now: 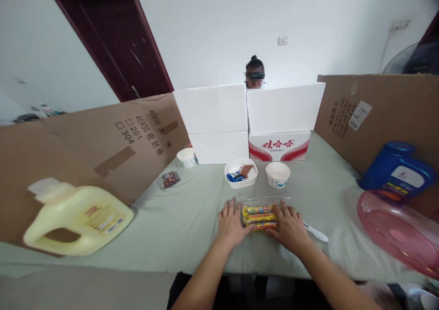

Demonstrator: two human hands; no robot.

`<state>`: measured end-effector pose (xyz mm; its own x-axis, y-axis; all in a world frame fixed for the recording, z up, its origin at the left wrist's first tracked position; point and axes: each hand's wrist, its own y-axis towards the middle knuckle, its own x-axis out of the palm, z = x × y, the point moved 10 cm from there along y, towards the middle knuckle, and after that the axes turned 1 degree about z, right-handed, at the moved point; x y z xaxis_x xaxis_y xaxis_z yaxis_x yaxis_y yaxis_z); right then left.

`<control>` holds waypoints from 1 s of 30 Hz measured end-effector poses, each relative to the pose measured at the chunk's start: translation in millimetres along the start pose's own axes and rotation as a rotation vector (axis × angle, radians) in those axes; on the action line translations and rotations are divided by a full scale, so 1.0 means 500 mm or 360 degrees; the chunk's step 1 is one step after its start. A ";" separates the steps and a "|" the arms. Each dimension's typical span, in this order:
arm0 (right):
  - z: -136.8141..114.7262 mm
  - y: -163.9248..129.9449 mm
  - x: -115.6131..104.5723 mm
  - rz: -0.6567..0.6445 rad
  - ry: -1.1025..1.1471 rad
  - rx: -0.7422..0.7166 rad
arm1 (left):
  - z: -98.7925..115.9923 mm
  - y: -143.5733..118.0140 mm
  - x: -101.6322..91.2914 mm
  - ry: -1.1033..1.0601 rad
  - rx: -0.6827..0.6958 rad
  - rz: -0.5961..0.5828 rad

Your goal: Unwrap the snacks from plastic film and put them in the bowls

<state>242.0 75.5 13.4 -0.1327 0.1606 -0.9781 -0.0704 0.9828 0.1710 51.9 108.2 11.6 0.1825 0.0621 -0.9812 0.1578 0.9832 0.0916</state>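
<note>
Several sausages in shiny yellow wrappers (259, 217) lie side by side on the cloth, with clear plastic showing around their far edge. My left hand (232, 224) rests at their left end, palm down, fingers stretched forward and thumb reaching to the lowest wrapper. At the right end lies my right hand (288, 225), also palm down, its fingers extended over the edge and its thumb against the wrappers. Just beyond them stand a white square bowl (254, 178) with blue and brown packets (236, 175) in it and a white paper bowl (278, 176).
A white utility knife-like object (316, 232) lies right of my right hand. Left are a dark packet (170, 179), another paper bowl (187, 157) and a yellow jug (78, 218). Right are a blue bottle (398, 170) and pink basin (394, 232). White boxes (219, 147) screen a person (254, 72).
</note>
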 end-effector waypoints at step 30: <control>0.022 0.054 -0.046 0.0316 0.0188 -0.0264 | 0.049 -0.023 -0.100 -0.0382 0.0560 0.0729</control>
<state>253.9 99.3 39.4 -0.2739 0.3271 -0.9044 -0.1911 0.9031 0.3845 64.8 89.4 63.9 0.5141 0.3835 -0.7672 0.3145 0.7479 0.5846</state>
